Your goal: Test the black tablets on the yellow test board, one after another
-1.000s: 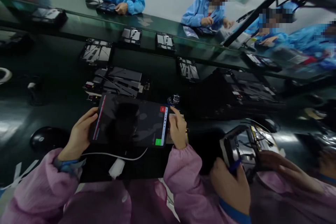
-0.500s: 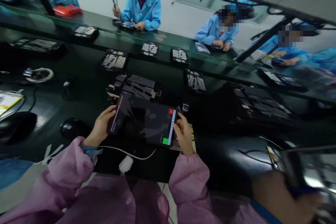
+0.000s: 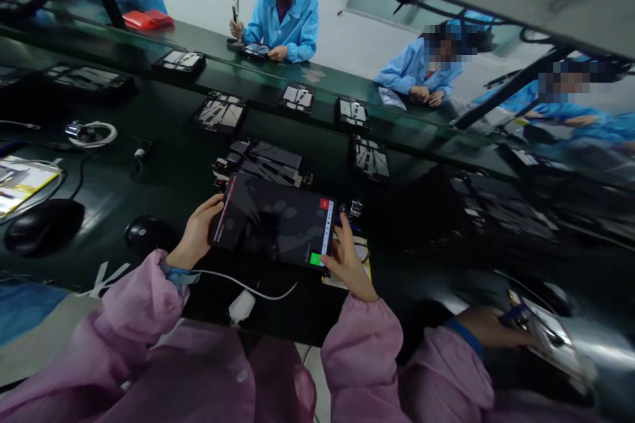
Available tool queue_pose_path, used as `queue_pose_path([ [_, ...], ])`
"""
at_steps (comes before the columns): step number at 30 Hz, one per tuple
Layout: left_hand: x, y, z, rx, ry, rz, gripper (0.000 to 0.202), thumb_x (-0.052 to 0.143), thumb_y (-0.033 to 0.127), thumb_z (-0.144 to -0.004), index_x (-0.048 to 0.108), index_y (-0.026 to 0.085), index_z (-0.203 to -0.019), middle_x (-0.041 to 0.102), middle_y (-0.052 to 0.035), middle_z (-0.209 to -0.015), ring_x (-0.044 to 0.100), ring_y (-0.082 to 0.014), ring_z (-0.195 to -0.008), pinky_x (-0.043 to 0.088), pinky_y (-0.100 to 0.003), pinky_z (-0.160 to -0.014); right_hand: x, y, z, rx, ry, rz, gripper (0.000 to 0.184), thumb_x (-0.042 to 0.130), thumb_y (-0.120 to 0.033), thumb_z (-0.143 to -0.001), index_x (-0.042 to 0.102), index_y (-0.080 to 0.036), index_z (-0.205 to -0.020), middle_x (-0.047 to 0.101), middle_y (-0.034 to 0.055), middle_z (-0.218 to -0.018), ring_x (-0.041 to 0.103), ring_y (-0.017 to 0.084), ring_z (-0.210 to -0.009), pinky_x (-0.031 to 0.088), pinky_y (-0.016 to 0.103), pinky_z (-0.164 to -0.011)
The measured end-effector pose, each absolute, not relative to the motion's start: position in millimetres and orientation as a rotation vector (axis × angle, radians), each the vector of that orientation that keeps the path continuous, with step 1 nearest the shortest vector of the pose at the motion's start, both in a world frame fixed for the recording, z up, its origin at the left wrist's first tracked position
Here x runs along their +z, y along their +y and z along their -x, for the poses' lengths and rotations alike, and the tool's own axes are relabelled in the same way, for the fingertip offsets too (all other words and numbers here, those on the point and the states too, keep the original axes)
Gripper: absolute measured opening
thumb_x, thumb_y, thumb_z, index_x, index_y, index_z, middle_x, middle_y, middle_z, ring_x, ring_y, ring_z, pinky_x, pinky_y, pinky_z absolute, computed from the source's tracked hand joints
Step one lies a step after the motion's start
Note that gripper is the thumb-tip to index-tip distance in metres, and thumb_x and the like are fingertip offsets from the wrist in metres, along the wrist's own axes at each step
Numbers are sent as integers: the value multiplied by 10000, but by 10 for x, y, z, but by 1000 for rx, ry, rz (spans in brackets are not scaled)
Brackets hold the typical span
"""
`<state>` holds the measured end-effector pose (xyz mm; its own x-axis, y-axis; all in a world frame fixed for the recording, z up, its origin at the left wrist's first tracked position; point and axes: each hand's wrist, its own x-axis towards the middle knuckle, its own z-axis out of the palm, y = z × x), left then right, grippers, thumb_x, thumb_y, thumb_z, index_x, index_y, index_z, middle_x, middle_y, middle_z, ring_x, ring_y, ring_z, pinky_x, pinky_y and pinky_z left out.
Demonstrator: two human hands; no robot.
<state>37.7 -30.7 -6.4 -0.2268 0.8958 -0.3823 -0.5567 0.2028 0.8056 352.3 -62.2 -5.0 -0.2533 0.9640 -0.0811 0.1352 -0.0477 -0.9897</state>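
A black tablet (image 3: 278, 221) is held up above the bench, its dark screen towards me. A white strip with small icons runs down its right side, between a red square and a green one. My left hand (image 3: 197, 231) grips the left edge, fingers behind it. At the right edge is my right hand (image 3: 347, 258), closed on the tablet with the thumb over the lower right corner by the green square. Just beyond the tablet lies a stack of opened tablets (image 3: 270, 160). Below hangs a white cable (image 3: 248, 283).
Several opened tablets (image 3: 221, 111) lie on the dark bench (image 3: 169, 165). Two black mice (image 3: 45, 225) are on the left. At right, a neighbour's hand (image 3: 491, 327) holds something I cannot make out. People in blue coats (image 3: 297, 20) work across the bench.
My right thumb has come down to the lower right corner near the green square. The neighbour's hand at right has moved up and away from the near edge. The view has shifted slightly.
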Motion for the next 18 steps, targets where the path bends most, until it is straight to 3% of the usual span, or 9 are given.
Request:
queue_pose_path([
  [6, -92, -300, -354, 1415, 1198, -412, 402, 767, 263, -572, 691, 175, -957, 678, -2, -784, 609, -126, -605, 462, -179, -502, -32, -608, -3543, 1349, -1424, 1205, 885, 623, -401, -811, 56, -315, -1485, 378, 114, -1389, 567, 200, -1046, 504, 389, -893],
  [12, -118, -285, -344, 1419, 1212, -425, 410, 778, 270, -560, 696, 171, -949, 677, -9, -783, 595, -126, -593, 450, -188, -495, -43, -594, -3546, 1326, -1353, 1253, 747, 607, -381, -831, 197, -326, -1453, 498, 62, -1185, 587, 166, -917, 524, 367, -847],
  [18, -90, -291, -366, 1439, 1261, -348, 428, 791, 247, -550, 700, 150, -957, 663, -8, -725, 587, -124, -586, 439, -184, -485, -86, -590, -3467, 1180, -1420, 1386, 840, 662, -414, -787, 168, -337, -1463, 477, 64, -1210, 586, 177, -945, 535, 349, -818],
])
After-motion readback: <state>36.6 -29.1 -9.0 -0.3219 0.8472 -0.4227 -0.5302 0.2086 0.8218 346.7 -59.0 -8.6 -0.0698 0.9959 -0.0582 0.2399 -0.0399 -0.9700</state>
